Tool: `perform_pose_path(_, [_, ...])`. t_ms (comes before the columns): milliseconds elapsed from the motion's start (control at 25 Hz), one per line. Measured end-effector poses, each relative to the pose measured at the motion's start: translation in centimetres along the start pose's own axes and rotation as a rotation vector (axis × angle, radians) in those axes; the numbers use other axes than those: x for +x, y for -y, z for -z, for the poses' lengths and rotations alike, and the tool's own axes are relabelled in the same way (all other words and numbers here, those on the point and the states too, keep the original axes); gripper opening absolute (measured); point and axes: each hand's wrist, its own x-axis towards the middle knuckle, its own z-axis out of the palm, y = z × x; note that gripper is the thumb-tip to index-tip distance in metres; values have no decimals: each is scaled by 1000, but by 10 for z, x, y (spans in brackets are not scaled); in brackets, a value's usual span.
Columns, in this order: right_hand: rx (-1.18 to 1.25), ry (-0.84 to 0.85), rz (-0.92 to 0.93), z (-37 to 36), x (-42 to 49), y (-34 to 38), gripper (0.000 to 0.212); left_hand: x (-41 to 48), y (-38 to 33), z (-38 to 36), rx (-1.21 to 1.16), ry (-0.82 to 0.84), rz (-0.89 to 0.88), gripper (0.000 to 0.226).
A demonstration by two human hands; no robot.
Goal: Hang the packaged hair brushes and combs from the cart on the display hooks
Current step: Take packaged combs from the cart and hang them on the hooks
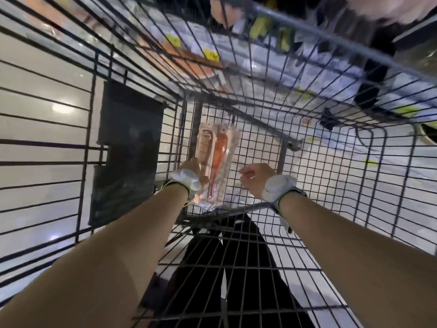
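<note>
One clear packet, with one comb and one orange brush inside, stands upright in my left hand, fingers curled round its lower end, down inside the wire cart. My right hand hangs just beside it, loosely curled, holding nothing.

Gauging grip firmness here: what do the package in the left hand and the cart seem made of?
Package, gripped by the left hand: clear, glossy plastic, judging by see-through glare and crinkles. The orange comb and brush inside look like plastic, but blur leaves that open. Cart: dark metal wire, likely coated, with thin grid bars.
</note>
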Motion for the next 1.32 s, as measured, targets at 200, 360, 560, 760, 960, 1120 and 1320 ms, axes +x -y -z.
perform_pose_path(200, [135,86,-32,-25,50,-9,40,39,5,-27,-113,-82,60,57])
perform_pose_path(360, [287,128,-21,-35,70,-9,49,60,13,-35,-159,-36,21,75])
perform_pose_path(560, [500,134,-141,-46,93,3,19,76,23,-43,-280,-143,108,95])
perform_pose_path(760, [444,119,-164,-56,98,16,11,79,28,-42,-342,-59,120,99])
perform_pose_path(960, [472,88,-124,-62,94,10,8,69,32,-50,-383,-85,-38,98])
perform_pose_path(1120, [527,142,-93,-60,79,1,17,51,31,-52,-502,-43,-160,79])
perform_pose_path(1320, [575,219,-10,-30,36,-1,27,15,17,-41,-533,-99,-215,86])
